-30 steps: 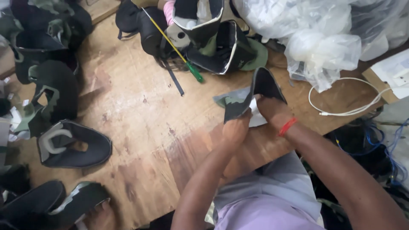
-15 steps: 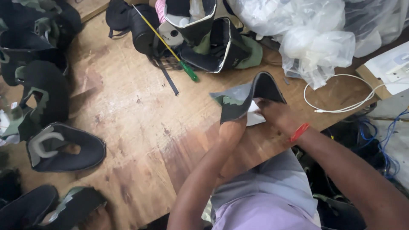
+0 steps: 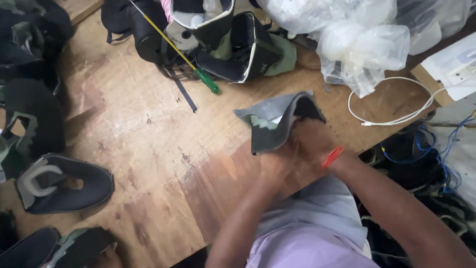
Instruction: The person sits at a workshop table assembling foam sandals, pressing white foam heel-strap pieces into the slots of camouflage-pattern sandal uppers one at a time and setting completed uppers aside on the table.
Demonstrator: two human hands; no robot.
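Both my hands hold a dark grey and camouflage shoe upper (image 3: 275,121) just above the wooden table (image 3: 148,144), near its front edge. My left hand (image 3: 275,164) grips the piece from below at its lower edge. My right hand (image 3: 310,141), with a red band at the wrist, is pressed against the right side of the piece, fingers tucked into its fold. The upper is folded, with its grey lining facing up.
More shoe uppers lie along the left edge (image 3: 59,183) and at the top middle (image 3: 238,47). A green-handled yellow tool (image 3: 183,57) and a dark strap (image 3: 181,89) lie beside them. Clear plastic bags (image 3: 357,39) and a white cable (image 3: 396,106) sit at the right.
The shoe upper has been turned and folded between my hands, and the view has shifted slightly so the table items sit higher and further left.
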